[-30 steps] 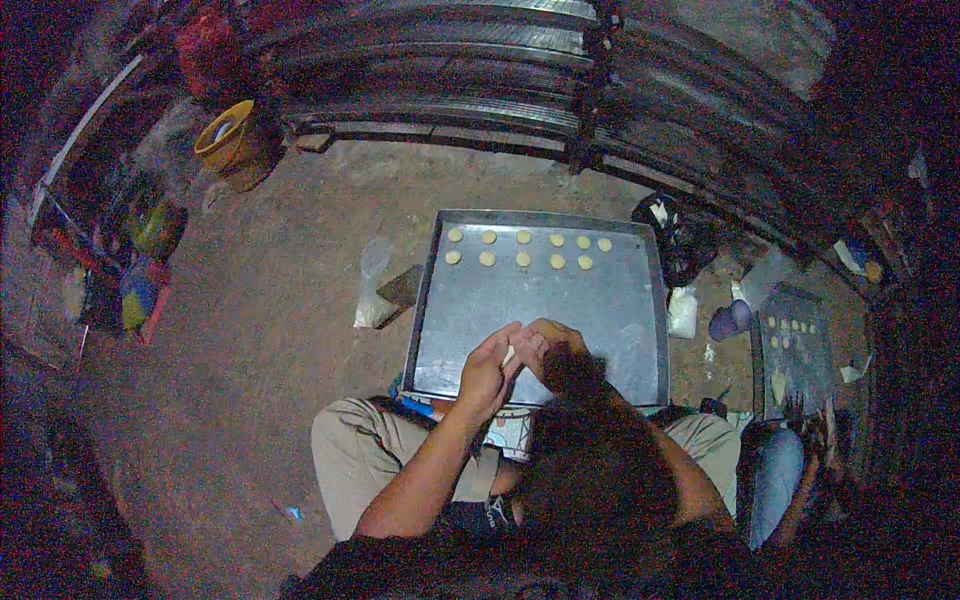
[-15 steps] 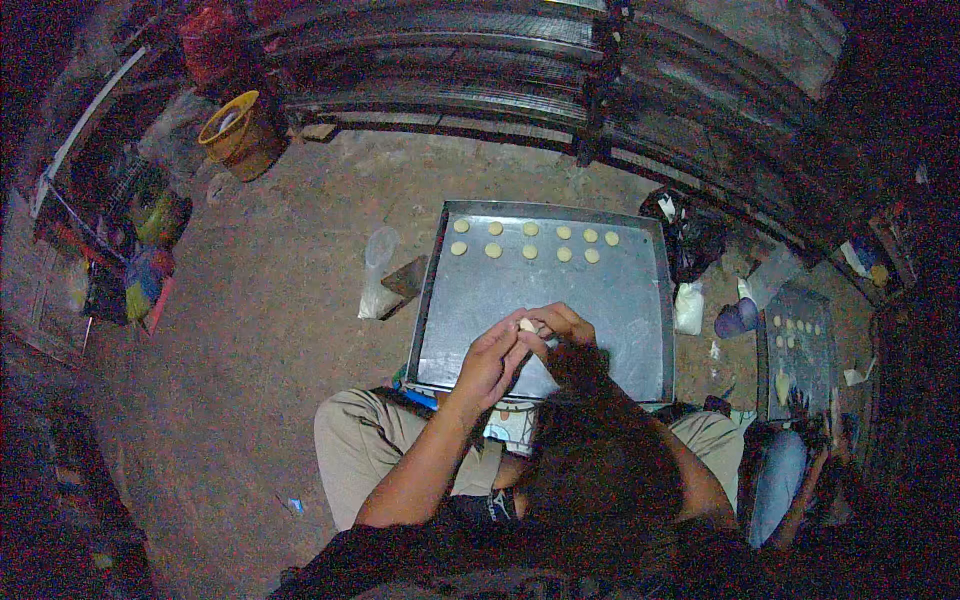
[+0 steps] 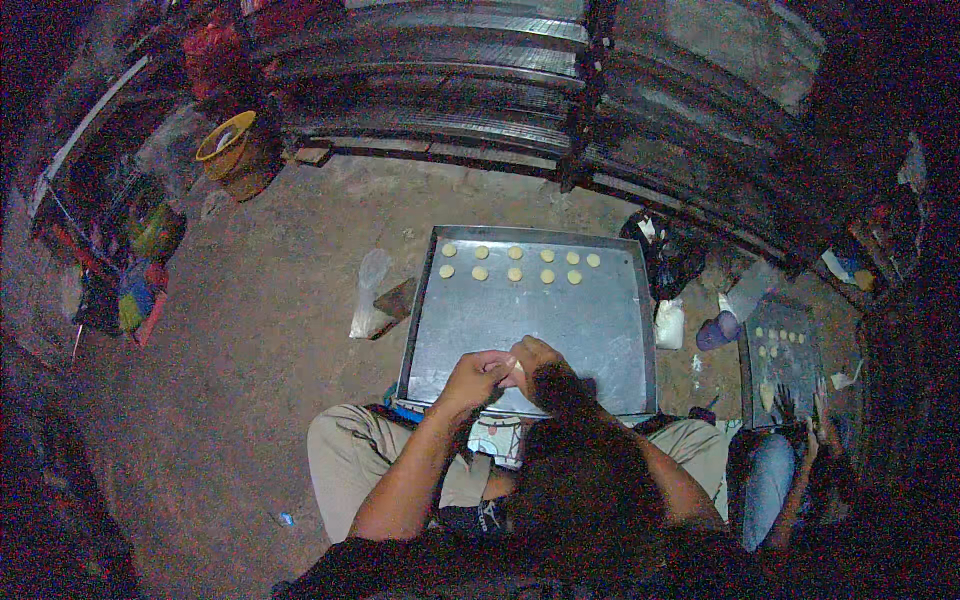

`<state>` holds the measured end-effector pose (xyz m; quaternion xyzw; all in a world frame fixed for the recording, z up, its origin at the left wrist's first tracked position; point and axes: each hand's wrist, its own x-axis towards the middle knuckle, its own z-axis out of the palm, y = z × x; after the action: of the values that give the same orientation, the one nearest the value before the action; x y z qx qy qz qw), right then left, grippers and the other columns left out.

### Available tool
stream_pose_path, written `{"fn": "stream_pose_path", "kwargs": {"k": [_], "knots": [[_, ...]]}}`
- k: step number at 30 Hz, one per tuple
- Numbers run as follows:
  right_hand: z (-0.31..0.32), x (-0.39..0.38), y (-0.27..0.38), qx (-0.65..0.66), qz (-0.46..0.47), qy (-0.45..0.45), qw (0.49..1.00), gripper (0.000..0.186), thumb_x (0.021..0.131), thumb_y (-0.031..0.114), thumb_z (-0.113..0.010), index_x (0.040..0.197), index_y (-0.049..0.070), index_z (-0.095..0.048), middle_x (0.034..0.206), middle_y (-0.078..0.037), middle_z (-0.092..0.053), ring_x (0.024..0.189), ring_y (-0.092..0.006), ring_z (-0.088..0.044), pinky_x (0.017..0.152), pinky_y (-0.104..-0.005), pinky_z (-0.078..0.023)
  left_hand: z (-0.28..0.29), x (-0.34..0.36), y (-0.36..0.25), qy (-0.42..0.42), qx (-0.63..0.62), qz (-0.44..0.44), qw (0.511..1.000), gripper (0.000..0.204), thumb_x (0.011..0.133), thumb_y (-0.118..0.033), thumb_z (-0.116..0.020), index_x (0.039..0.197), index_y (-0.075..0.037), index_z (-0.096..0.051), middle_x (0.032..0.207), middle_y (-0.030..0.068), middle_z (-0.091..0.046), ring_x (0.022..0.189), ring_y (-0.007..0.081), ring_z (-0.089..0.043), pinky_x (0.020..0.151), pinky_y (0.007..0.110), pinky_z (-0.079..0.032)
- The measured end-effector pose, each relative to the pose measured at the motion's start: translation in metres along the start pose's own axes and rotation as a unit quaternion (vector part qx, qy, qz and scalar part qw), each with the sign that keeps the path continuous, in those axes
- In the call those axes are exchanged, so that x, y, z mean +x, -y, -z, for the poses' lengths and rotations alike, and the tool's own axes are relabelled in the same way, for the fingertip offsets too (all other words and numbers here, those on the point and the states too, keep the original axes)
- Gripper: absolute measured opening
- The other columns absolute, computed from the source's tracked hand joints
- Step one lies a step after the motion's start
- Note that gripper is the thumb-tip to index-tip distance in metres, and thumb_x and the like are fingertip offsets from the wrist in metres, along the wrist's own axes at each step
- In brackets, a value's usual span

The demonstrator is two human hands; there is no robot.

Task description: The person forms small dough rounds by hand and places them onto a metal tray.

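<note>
Over the near half of a metal baking tray (image 3: 530, 330), my left hand (image 3: 476, 384) and my right hand (image 3: 541, 375) are brought together, fingers closed around a small piece of pale dough (image 3: 516, 368). Most of that piece is hidden by the fingers. Two rows of flat, round dough pieces (image 3: 515, 253) lie along the tray's far side, several in each row. Shadow darkens much of my right hand.
Left of the tray lie a clear bag of white powder (image 3: 368, 322) and a dark block (image 3: 397, 298). To the right are another white bag (image 3: 669, 325), a purple object (image 3: 717, 330) and a co-worker's hands (image 3: 822, 410) by a second tray (image 3: 780, 340). Racks (image 3: 430, 110) stand behind; a yellow bucket (image 3: 240, 165) is far left.
My hands have drawn closer together, covering more of the dough piece. The whole view has shifted slightly. The co-worker's hands now show more clearly by the second tray.
</note>
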<state>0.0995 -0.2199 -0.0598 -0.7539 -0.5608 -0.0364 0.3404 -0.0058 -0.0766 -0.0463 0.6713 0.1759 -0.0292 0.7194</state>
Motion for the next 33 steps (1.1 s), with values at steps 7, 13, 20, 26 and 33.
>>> {"fn": "stream_pose_path", "kwargs": {"k": [7, 13, 20, 26, 33], "knots": [[0.024, 0.016, 0.03, 0.111, -0.02, -0.006, 0.994, 0.035, 0.081, 0.012, -0.075, 0.109, -0.001, -0.058, 0.095, -0.016, -0.054, 0.085, -0.0343, -0.06, 0.074, -0.0392, -0.052, 0.005, 0.009, 0.03, -0.104, -0.13, -0.037, 0.985, 0.022, 0.098, -0.018, -0.06, 0.101, 0.001, -0.07, 0.085, 0.0064, -0.07, 0.072, 0.0106, -0.06, 0.065, 0.025, -0.05], [0.029, 0.017, 0.029, 0.069, -0.018, -0.003, 0.997, 0.034, 0.082, 0.013, -0.074, 0.109, 0.0, -0.059, 0.093, -0.016, -0.056, 0.083, -0.0338, -0.061, 0.073, -0.0397, -0.052, 0.001, 0.011, 0.017, -0.146, -0.076, -0.029, 0.986, 0.029, 0.099, -0.025, -0.059, 0.102, 0.002, -0.07, 0.086, 0.005, -0.07, 0.072, 0.0111, -0.061, 0.065, 0.026, -0.05], [0.012, 0.008, 0.002, -0.035, 0.047, -0.058, 0.997, 0.02, 0.085, 0.009, -0.066, 0.104, 0.003, -0.06, 0.091, -0.017, -0.057, 0.083, -0.0371, -0.06, 0.071, -0.0431, -0.052, -0.009, -0.001, 0.004, -0.047, -0.161, -0.045, 0.985, 0.024, 0.099, -0.018, -0.059, 0.114, 0.001, -0.065, 0.096, 0.0056, -0.069, 0.085, 0.0132, -0.064, 0.074, 0.026, -0.052], [0.025, 0.014, 0.014, -0.041, 0.052, -0.036, 0.997, 0.025, 0.084, 0.009, -0.06, 0.107, 0.0, -0.062, 0.103, -0.019, -0.064, 0.094, -0.0366, -0.062, 0.08, -0.0422, -0.055, -0.004, 0.009, 0.023, -0.074, -0.263, -0.028, 0.961, 0.019, 0.099, -0.016, -0.058, 0.111, -0.002, -0.064, 0.088, 0.0034, -0.067, 0.073, 0.011, -0.06, 0.065, 0.027, -0.051], [0.027, 0.016, 0.028, 0.206, -0.168, -0.027, 0.964, 0.028, 0.087, 0.016, -0.07, 0.112, 0.004, -0.065, 0.094, -0.011, -0.068, 0.083, -0.0216, -0.067, 0.072, -0.0328, -0.054, -0.002, 0.017, 0.035, -0.216, 0.051, -0.214, 0.951, 0.025, 0.1, -0.013, -0.051, 0.116, 0.002, -0.065, 0.099, 0.0076, -0.071, 0.083, 0.0134, -0.064, 0.074, 0.028, -0.051]]}}
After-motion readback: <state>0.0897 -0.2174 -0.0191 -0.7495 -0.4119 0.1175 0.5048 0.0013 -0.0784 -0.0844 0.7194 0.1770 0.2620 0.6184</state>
